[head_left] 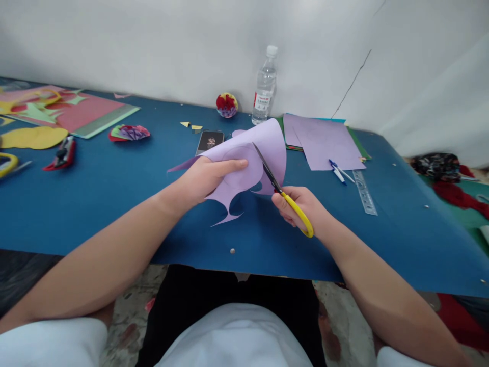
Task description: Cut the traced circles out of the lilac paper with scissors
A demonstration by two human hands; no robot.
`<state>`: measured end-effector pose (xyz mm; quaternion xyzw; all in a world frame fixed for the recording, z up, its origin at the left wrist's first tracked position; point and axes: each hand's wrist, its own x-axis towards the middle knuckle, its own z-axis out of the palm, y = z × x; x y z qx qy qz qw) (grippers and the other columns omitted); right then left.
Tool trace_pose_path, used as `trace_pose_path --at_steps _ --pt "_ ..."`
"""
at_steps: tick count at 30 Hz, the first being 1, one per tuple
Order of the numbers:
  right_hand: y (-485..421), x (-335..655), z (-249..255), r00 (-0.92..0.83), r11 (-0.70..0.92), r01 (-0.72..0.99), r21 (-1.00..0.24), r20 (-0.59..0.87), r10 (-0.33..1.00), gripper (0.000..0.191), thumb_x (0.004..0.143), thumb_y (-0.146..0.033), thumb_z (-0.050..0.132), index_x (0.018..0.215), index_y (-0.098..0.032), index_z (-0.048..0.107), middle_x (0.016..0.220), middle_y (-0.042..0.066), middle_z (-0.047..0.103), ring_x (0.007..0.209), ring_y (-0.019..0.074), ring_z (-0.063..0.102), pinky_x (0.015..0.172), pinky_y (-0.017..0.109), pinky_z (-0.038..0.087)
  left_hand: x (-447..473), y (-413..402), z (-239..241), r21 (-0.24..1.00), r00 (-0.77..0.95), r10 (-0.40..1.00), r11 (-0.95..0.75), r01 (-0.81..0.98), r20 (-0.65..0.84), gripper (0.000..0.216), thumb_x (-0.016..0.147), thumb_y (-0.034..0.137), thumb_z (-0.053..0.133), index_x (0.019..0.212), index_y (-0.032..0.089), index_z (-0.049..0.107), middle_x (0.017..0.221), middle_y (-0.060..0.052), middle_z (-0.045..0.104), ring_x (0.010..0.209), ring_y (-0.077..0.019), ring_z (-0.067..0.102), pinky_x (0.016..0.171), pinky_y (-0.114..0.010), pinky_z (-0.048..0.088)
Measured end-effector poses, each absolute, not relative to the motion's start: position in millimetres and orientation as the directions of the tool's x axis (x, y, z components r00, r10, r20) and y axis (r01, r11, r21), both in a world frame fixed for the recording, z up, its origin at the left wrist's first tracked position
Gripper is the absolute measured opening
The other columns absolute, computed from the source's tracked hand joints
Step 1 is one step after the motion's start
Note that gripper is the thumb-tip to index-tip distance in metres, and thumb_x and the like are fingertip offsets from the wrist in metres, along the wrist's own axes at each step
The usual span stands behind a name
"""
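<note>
Fingers gripping: my left hand (pixel 201 179), lilac paper (pixel 243 179); my right hand (pixel 307 203), yellow-handled scissors (pixel 297 209). Apparently curve-cutting; next snip likely needs turning.

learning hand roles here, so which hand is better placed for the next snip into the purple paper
Probably the right hand: it holds the yellow-handled scissors, which reach across part of the purple paper. The left hand grips that paper, so it seems better suited to steadying it.

- Left hand (pixel 198 179): fingertips, except thumb's, hidden behind purple sheet (pixel 267 137).
- Phone (pixel 211 140): lower edge covered by sheet.
- Bottle label (pixel 262 102): print illegibly small.
- Yellow handle (pixel 15 162): cut by left edge.
</note>
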<state>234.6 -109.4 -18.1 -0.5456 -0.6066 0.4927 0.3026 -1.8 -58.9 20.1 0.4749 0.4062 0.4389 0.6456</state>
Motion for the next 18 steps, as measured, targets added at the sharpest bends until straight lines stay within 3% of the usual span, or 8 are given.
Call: trace_pose_path --at_steps 9,18 --pt "-110.6 233.4 -17.8 -0.226 -0.093 0.356 -0.93 -0.182 0.957 0.068 0.069 -0.086 0.075 0.068 -0.023 0.049 0.053 -0.005 0.041 0.049 0.0128 0.041 0.047 0.028 0.031 -2.9 -59.1 23.6 0.978 0.292 0.952 0.143 -0.149 -0.095 0.03 0.077 0.033 0.09 0.103 0.018 0.083 0.102 -0.009 0.084 0.097 -0.0313 0.08 0.087 -0.04 0.067" --pt "-110.7 236.3 -15.6 -0.226 -0.093 0.366 -0.926 -0.185 0.956 0.065 0.069 -0.081 0.08 0.068 -0.022 0.052 0.054 -0.005 0.039 0.048 0.0114 0.038 0.046 0.027 0.027 -9.4 -53.3 25.9 0.986 0.291 0.948 0.154 -0.062 -0.129 0.03 0.074 0.035 0.092 0.099 0.019 0.085 0.097 -0.008 0.084 0.088 -0.0282 0.079 0.078 -0.034 0.065"
